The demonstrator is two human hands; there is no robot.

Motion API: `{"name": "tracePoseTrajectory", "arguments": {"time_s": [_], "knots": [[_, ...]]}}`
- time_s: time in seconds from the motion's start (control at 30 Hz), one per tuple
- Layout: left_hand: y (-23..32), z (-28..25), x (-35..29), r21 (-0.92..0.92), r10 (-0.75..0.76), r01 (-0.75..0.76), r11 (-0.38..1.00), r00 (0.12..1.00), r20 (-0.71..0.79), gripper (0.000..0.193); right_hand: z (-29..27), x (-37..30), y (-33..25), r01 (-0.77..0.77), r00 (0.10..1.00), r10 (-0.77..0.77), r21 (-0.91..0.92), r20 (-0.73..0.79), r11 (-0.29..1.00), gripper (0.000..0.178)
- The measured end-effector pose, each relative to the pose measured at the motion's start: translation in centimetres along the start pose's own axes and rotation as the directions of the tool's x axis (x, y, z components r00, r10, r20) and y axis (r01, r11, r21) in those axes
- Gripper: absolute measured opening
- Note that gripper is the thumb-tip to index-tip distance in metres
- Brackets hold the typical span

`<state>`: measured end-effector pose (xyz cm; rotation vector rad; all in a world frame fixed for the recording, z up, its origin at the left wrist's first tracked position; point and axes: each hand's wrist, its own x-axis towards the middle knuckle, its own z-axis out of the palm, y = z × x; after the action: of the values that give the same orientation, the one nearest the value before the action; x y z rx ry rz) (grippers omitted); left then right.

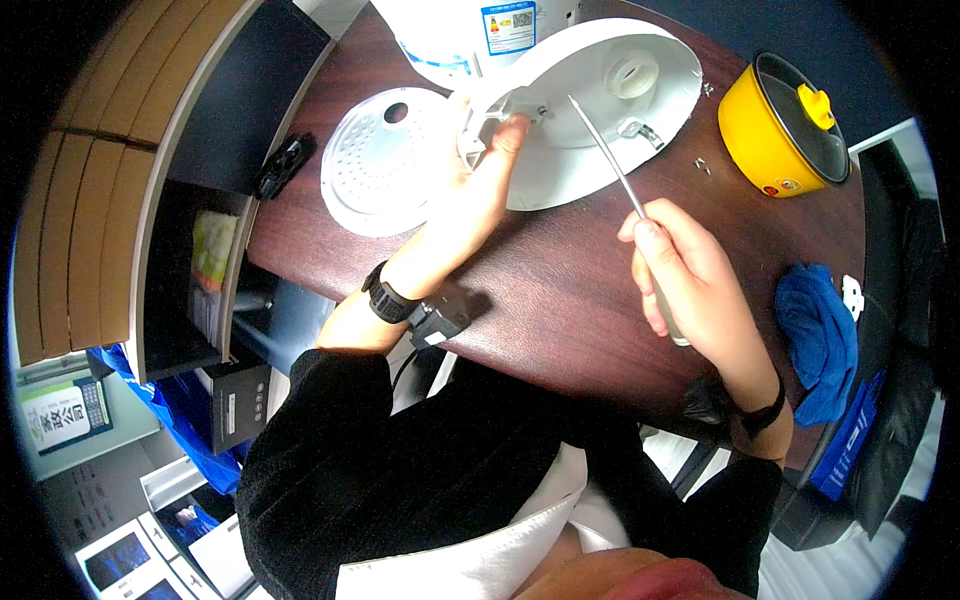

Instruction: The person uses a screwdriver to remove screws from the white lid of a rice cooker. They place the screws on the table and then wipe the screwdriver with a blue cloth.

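My left hand (478, 190) grips the near-left edge of a white, bowl-shaped plastic cover (560, 170), its hollow inside turned toward me. The thumb presses on a white bracket within, and the other fingers are hidden behind the rim. Inside the cover are a round white fitting (632, 76) and a small metal clip (641, 133). Closed round the handle of a screwdriver (612, 160) is my right hand (685, 270). The slim metal shaft points up and left over the cover's hollow, its tip near the bracket; contact cannot be made out.
Left of the cover lies a white perforated disc (372, 190). A white appliance body (430, 25) stands behind. Small screws (703, 166) lie between the cover and a yellow lidded pot (775, 150). A blue cloth (818, 345) rests at the right edge; a black object (284, 166) at the left.
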<state>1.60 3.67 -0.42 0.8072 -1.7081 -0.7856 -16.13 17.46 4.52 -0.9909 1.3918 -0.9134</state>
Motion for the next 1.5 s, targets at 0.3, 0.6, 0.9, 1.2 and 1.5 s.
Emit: {"name": "tracePoseTrajectory", "arguments": {"time_s": [0.3, 0.6, 0.9, 1.2, 1.5], "knots": [[0.2, -0.1, -0.1, -0.009, -0.013, 0.013, 1.000, 1.000, 0.007, 0.029, 2.0, 0.6, 1.6, -0.028, 0.986, -0.012, 0.240, 0.164, 0.970, 0.027], [0.4, -0.3, -0.2, 0.047, 0.047, -0.048, 0.998, 0.999, 0.011, 0.028, 1.4, 0.7, 1.1, 0.180, 0.983, -0.174, -0.109, 0.063, 0.978, 0.022], [0.5, -0.2, -0.1, 0.006, 0.012, -0.012, 1.000, 1.000, 0.018, 0.029, -0.7, -0.5, -0.8, 0.208, 0.832, -0.555, -0.932, 0.008, 0.297, 0.018], [0.8, 0.5, 0.3, -0.208, -0.192, 0.180, 0.961, 0.981, -0.037, 0.033, -5.7, -2.3, 5.9, 0.062, 0.976, -0.218, -0.955, -0.002, 0.289, 0.020], [0.1, 0.3, 0.3, -0.330, -0.288, 0.272, 0.904, 0.958, 0.001, 0.033, -6.2, -0.7, 4.6, 0.232, 0.895, -0.416, -0.964, 0.161, 0.127, 0.021]]}}
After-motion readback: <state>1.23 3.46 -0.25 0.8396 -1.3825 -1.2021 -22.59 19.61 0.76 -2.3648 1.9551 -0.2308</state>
